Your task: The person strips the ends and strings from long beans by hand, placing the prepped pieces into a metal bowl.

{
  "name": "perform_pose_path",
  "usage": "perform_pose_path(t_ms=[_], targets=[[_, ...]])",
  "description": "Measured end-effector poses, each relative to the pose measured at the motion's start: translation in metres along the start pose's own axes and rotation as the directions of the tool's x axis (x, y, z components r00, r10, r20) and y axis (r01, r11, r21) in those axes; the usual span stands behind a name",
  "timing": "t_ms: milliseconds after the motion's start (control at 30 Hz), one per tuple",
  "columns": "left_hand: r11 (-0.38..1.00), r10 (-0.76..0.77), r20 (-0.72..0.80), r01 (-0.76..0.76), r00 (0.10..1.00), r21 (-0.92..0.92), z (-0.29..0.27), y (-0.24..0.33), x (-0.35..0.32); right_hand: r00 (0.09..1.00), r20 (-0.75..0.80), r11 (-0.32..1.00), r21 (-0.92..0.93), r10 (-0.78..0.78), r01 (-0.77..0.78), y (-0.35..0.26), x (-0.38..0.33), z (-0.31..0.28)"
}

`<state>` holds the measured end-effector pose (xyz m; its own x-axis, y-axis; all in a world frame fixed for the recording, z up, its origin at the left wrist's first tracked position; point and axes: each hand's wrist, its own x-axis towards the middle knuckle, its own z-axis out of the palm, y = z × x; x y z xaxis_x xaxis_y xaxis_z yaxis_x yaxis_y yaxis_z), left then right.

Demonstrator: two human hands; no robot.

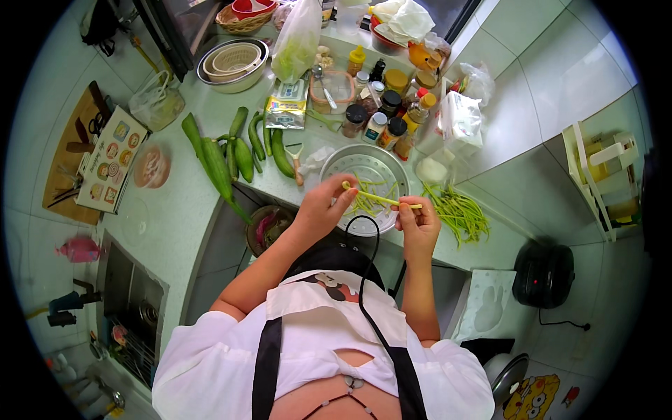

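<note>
Head view: your left hand [325,205] and right hand [418,225] pinch one green bean [378,198]; the colander [372,155] holds bean pieces [365,206], the bean pile [458,213] remains.

Left of and beyond my left hand [322,204] I see green gourds [218,168] and nested bowls [233,64]; beyond my right hand [419,225], seasoning jars [390,103]; rightward, a black appliance [544,273].

Left hand [322,208], right hand [418,227] gripping long bean [380,198] over metal colander [364,155]; bean pile [458,213] to right.

Beans [458,213] right of colander [358,160]
</note>
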<state>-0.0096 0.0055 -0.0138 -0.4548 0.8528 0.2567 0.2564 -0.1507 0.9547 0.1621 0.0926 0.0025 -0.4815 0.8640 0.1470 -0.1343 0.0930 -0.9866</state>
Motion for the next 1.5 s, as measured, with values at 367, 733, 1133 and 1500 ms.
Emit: perform_pose_path(t_ms=[367, 733, 1133, 1500], targets=[[0.781, 0.373, 0.108, -0.375, 0.922, 0.499, -0.004, 0.003, 0.004, 0.961, 0.088, 0.824, 0.499, 0.262, -0.271, 0.002, 0.012, -0.011], [0.987, 0.11, -0.046, -0.104, 0.993, 0.126, -0.007, -0.004, 0.002, 0.994, 0.109, 0.914, -0.405, 0.014, 0.031, 0.008, -0.007, 0.006], [0.97, -0.051, 0.155, 0.086, 0.987, -0.228, 0.001, 0.006, -0.009, 0.985, 0.146, 0.88, -0.452, -0.088, 0.145, -0.002, -0.015, 0.015], [0.999, -0.003, 0.093, -0.002, 0.996, 0.053, 0.001, 0.011, -0.011, 0.976, 0.16, 0.787, -0.578, -0.147, 0.213, -0.011, -0.017, 0.018]])
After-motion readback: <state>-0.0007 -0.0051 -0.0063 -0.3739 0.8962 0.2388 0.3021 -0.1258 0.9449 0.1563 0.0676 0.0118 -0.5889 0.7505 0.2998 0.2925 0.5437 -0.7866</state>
